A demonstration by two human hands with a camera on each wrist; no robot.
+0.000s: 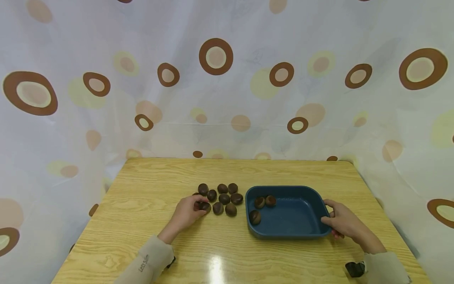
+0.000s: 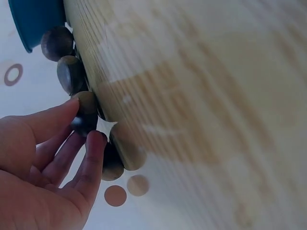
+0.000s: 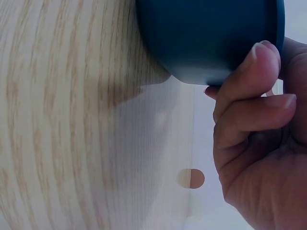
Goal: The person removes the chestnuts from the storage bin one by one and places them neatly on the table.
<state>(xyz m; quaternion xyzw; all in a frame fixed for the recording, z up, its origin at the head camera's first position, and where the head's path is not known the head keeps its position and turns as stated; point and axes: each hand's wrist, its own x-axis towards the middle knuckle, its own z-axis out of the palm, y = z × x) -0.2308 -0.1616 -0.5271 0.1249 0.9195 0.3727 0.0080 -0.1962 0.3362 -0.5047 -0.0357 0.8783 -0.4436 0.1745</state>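
Several dark brown chestnuts (image 1: 224,198) lie in a loose group on the table, left of a blue rectangular dish (image 1: 291,236). At the near left of that group, my left hand (image 1: 186,212) pinches one chestnut (image 2: 86,113) between thumb and fingers, still at table level beside the others. Three chestnuts (image 1: 255,217) lie inside the dish toward its left end. My right hand (image 1: 343,220) grips the right end of the dish, with the thumb at the rim and curled fingers (image 3: 254,115) against the outer wall. The left hand partly covers another chestnut (image 1: 196,194) behind it.
The wooden table (image 1: 149,177) reaches back to a white curtain (image 1: 248,98) printed with brown and yellow circles, which also hangs along both sides. A dark wrist strap (image 1: 355,269) shows at the right sleeve.
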